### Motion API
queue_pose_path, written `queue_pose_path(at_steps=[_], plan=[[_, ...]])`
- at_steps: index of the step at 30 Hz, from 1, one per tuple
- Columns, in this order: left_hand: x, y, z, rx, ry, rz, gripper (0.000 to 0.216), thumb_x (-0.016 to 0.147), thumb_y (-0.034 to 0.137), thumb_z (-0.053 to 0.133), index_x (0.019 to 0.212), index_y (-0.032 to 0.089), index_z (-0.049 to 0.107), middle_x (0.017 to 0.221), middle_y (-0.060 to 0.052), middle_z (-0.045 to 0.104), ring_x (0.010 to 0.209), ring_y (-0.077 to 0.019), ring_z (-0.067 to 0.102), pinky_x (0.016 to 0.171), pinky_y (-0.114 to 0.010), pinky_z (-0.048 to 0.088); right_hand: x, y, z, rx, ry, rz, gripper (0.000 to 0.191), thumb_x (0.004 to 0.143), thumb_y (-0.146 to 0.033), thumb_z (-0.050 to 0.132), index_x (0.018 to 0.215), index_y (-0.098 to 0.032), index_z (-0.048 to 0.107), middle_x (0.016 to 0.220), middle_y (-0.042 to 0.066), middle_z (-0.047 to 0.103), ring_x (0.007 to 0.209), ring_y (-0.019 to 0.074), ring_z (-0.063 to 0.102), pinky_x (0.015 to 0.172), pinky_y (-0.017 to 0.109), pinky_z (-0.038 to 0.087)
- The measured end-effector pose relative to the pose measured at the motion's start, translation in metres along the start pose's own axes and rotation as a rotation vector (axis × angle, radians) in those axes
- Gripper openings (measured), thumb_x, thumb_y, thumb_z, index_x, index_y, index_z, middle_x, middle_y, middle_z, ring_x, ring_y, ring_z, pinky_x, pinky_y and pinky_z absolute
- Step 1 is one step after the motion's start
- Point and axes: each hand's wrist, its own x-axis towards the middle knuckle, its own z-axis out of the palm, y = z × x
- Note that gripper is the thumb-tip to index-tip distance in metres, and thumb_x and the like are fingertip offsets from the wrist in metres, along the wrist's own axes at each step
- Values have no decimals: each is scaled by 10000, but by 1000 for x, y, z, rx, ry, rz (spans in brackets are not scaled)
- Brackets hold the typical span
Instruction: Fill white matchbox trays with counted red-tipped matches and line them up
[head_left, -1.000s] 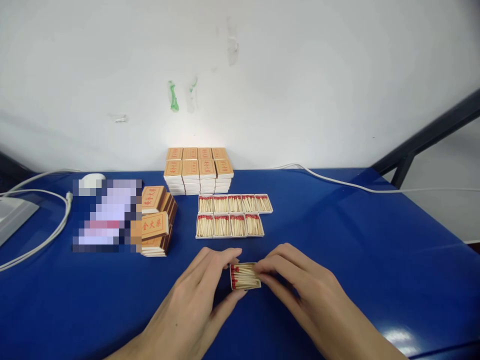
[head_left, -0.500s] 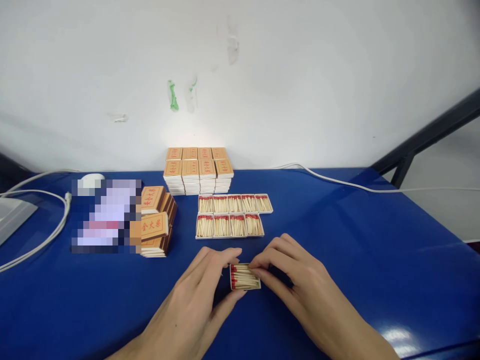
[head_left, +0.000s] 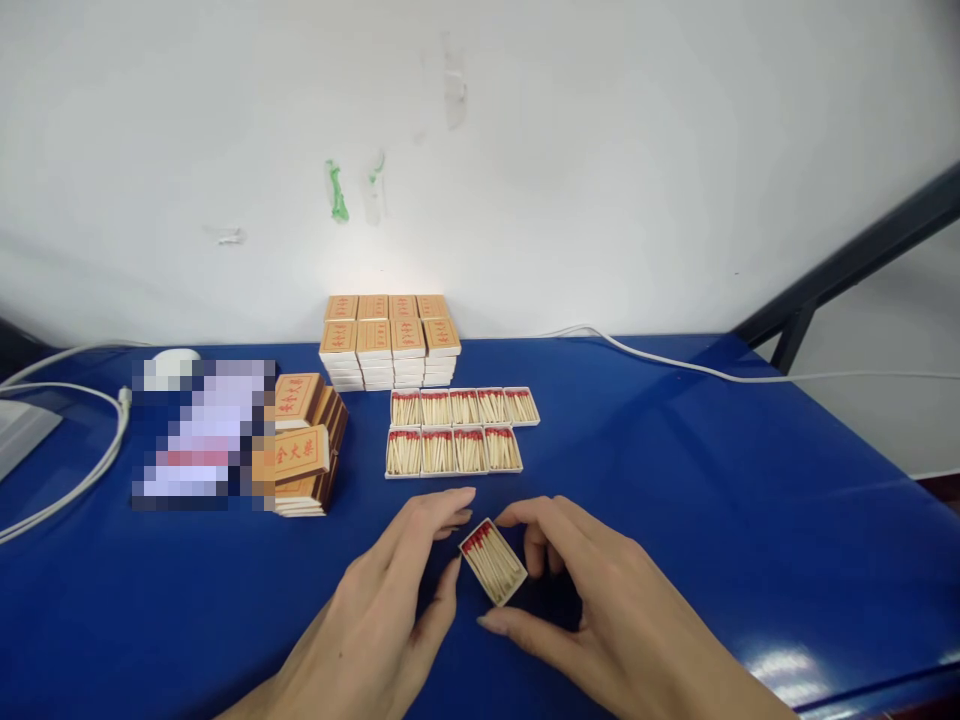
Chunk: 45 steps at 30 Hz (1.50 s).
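Note:
A white matchbox tray (head_left: pixel 511 592) filled with red-tipped matches (head_left: pixel 491 562) sits turned at a slant between my hands, its match heads toward the upper left. My right hand (head_left: pixel 600 590) grips it, index finger at the top corner, thumb at the bottom corner and other fingers along the right side. At the tray's left corner is the thumb of my left hand (head_left: pixel 397 580); whether it touches is unclear. That hand's fingers are apart from the thumb and arch above the tray's left end.
Two rows of filled match trays (head_left: pixel 454 452) lie beyond my hands. Behind them stand stacked matchboxes (head_left: pixel 391 340) against the wall. More matchboxes (head_left: pixel 304 450) are piled at left beside a pixelated phone-like object (head_left: pixel 210 430). White cables (head_left: pixel 112 440) cross the blue table (head_left: pixel 675 460).
The tray has turned so the match heads shifted from the left to the upper left. My right fingers moved from the matches to the tray's edges, and my left hand loosened from it.

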Motion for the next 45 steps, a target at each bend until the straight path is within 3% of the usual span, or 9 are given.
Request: queue_pose_path(at_steps=[4, 7, 10, 23, 27, 33, 38, 45], plan=[[1, 2, 0, 11, 28, 17, 522, 1140, 195, 562, 1625, 379, 506, 1377, -22, 770, 1204, -193, 836, 1029, -345, 723, 0, 4, -4, 23, -44, -31, 757, 965, -265, 918, 1600, -384, 525, 1239, 4, 738, 1042, 215, 743, 901, 372, 612], [2, 4, -1, 25, 43, 19, 499, 1149, 201, 559, 1615, 372, 516, 1351, -28, 755, 1165, -187, 837, 1009, -338, 727, 4, 4, -10, 53, -113, -53, 580, 1051, -259, 825, 1552, -400, 570, 1281, 0, 745, 1099, 207, 746, 932, 353, 610], [3, 5, -2, 32, 54, 23, 483, 1152, 208, 568, 1607, 367, 527, 1345, -28, 747, 1162, -183, 831, 1025, -335, 720, 5, 1, -11, 13, -89, -33, 442, 1054, -295, 825, 1442, -364, 625, 1091, -29, 744, 901, 187, 728, 787, 324, 585], [6, 10, -7, 57, 44, 56, 466, 1154, 182, 535, 1595, 331, 534, 1358, -45, 735, 1171, -163, 820, 1010, -276, 708, 2, 12, 0, -198, 350, -100, 351, 1058, -479, 807, 1318, -310, 643, 668, -128, 575, 486, 123, 579, 480, 263, 423], [4, 11, -8, 72, 38, 55, 461, 1153, 194, 538, 1591, 337, 534, 1355, -47, 735, 1161, -177, 825, 993, -295, 719, 1, 23, -10, -201, 322, -57, 361, 1087, -582, 742, 1319, -314, 675, 658, -116, 595, 484, 129, 597, 494, 270, 458], [5, 10, -7, 87, 22, 66, 458, 1165, 194, 530, 1600, 339, 516, 1388, -52, 718, 1175, -179, 819, 1008, -303, 713, 4, 48, -31, -164, 283, 90, 432, 1071, -631, 734, 1368, -318, 714, 863, -32, 719, 657, 175, 691, 592, 307, 554], [2, 9, -7, 94, 24, 56, 418, 1178, 228, 537, 1581, 338, 535, 1476, -69, 671, 1208, -184, 809, 1017, -303, 708, 19, 61, -44, -141, 237, 46, 510, 1085, -627, 719, 1501, -336, 673, 1152, 43, 724, 885, 209, 721, 728, 339, 618], [5, 9, -8, 128, 22, 68, 447, 1173, 225, 542, 1607, 329, 520, 1464, -70, 684, 1188, -175, 819, 1009, -284, 710, 36, 66, -46, -172, 262, -40, 616, 1102, -561, 713, 1638, -321, 530, 1270, 67, 743, 982, 240, 737, 844, 391, 649]])
